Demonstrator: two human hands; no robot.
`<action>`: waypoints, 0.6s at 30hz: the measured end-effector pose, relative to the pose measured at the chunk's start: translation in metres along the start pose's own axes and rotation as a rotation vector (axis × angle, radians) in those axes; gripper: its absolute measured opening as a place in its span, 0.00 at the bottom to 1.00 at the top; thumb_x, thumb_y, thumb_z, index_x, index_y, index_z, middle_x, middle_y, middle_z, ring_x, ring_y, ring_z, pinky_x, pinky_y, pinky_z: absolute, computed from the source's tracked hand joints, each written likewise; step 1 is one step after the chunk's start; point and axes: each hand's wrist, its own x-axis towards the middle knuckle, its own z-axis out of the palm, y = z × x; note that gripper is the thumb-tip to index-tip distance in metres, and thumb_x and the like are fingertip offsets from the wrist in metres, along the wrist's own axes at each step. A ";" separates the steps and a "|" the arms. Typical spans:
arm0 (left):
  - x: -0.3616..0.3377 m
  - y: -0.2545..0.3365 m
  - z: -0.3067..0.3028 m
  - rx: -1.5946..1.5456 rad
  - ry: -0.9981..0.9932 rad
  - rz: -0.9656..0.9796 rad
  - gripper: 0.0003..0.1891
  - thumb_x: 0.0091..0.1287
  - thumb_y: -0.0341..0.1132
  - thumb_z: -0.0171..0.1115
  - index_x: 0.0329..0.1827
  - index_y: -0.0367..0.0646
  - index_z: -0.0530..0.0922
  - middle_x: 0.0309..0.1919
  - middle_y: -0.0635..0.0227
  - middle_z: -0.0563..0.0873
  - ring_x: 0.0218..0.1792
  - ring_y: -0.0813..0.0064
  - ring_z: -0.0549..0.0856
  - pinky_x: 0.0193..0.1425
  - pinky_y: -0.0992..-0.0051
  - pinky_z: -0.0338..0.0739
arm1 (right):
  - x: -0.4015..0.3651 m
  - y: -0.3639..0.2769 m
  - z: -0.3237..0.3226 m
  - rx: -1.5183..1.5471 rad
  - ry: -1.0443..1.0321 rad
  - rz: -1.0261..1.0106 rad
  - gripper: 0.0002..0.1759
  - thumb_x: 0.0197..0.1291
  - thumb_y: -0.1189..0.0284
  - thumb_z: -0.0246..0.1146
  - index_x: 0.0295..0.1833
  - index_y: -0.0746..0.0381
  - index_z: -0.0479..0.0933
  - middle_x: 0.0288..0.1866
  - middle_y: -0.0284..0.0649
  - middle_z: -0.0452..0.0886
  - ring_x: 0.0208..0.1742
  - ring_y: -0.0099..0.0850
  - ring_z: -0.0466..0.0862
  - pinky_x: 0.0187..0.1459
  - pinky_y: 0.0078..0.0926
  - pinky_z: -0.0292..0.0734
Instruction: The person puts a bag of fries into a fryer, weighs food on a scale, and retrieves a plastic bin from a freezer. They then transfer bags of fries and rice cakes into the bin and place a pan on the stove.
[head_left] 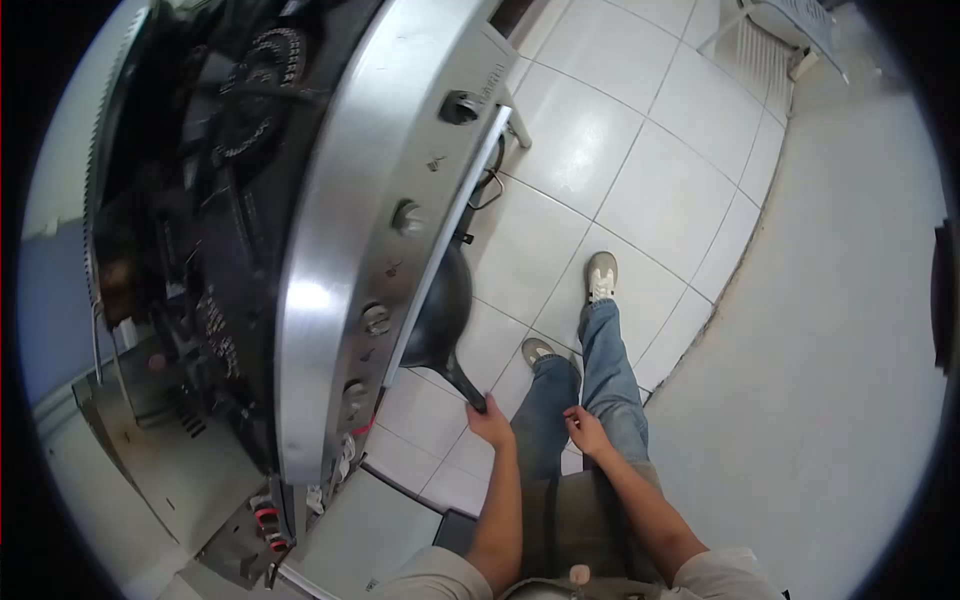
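A black frying pan [440,315] is partly under the front edge of a steel gas stove [330,260], over the tiled floor. My left hand [490,423] grips the end of its dark handle [464,382], fingers wrapped round it. The far side of the pan is hidden by the stove front. My right hand [586,432] hangs before my thigh, apart from the pan, its fingers curled together; whether anything small is in them I cannot make out.
Several control knobs [376,319] line the stove front. Other cookware [487,185] shows below the stove. A white wall [820,350] runs along the right, and a grey chair or stool [790,25] stands at the far top right. A pale cabinet [385,525] is at lower left.
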 end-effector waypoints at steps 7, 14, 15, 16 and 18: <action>-0.080 0.022 -0.154 0.241 -0.611 0.025 0.12 0.52 0.36 0.63 0.29 0.35 0.73 0.20 0.59 0.77 0.23 0.70 0.76 0.31 0.68 0.71 | -0.049 0.017 -0.024 -0.098 0.040 -0.091 0.08 0.59 0.73 0.55 0.43 0.64 0.73 0.25 0.41 0.78 0.26 0.31 0.79 0.31 0.28 0.74; -0.134 0.065 -0.274 0.023 -1.208 0.063 0.13 0.54 0.38 0.66 0.34 0.38 0.75 0.25 0.69 0.78 0.28 0.80 0.74 0.35 0.75 0.72 | -0.082 0.017 -0.129 0.672 0.121 0.169 0.10 0.65 0.71 0.49 0.43 0.67 0.70 0.27 0.41 0.77 0.23 0.30 0.78 0.24 0.23 0.73; -0.140 0.082 -0.289 -0.112 -1.301 0.047 0.13 0.56 0.38 0.66 0.34 0.39 0.74 0.26 0.71 0.77 0.28 0.81 0.74 0.35 0.76 0.71 | -0.093 0.002 -0.147 0.526 0.181 0.282 0.10 0.64 0.72 0.49 0.45 0.66 0.70 0.28 0.43 0.78 0.25 0.32 0.79 0.27 0.24 0.75; -0.147 0.097 -0.299 -0.238 -1.398 0.030 0.12 0.57 0.38 0.65 0.34 0.40 0.73 0.27 0.73 0.76 0.29 0.82 0.73 0.35 0.77 0.70 | -0.100 0.001 -0.162 0.444 0.185 0.306 0.13 0.62 0.70 0.51 0.48 0.66 0.70 0.31 0.45 0.79 0.29 0.35 0.81 0.32 0.29 0.78; -0.142 0.136 -0.304 -0.356 -1.408 0.074 0.13 0.59 0.40 0.65 0.36 0.40 0.74 0.27 0.75 0.76 0.29 0.83 0.73 0.36 0.78 0.70 | -0.109 -0.005 -0.185 0.279 0.173 0.339 0.14 0.61 0.68 0.52 0.48 0.65 0.70 0.33 0.46 0.79 0.30 0.36 0.81 0.33 0.33 0.78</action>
